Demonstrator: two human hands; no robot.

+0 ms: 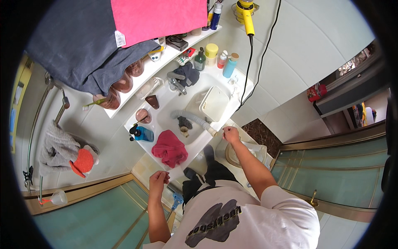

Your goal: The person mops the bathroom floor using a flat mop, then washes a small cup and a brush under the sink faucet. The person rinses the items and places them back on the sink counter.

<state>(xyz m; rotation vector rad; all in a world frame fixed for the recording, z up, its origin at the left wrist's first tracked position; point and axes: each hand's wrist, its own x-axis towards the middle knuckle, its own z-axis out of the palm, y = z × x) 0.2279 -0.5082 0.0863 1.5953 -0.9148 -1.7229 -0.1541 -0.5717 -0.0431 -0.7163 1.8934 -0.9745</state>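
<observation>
My left hand [158, 181] is by the near left corner of the white washbasin [199, 147], its fingers curled and nothing visible in them. A crumpled dark pink cloth [170, 148] lies on the rim just beyond it. To the right, my right hand [231, 134] hovers beside the basin's front edge, fingers closed, with no object showing. Nearest to it is the end of a grey corrugated drain hose [199, 119], which lies across the basin and over its rim. A brass-coloured fitting [184, 131] and dark mesh-like material [184, 122] lie inside the bowl.
A white plastic container [215, 104] stands in the basin's right side, near the chrome faucet [176, 83]. Bottles, including a blue pump bottle [144, 134], line the rim. Towels hang over the shelf [149, 74]. A yellow hair dryer [248, 21] trails a black cord. Glass doors flank me.
</observation>
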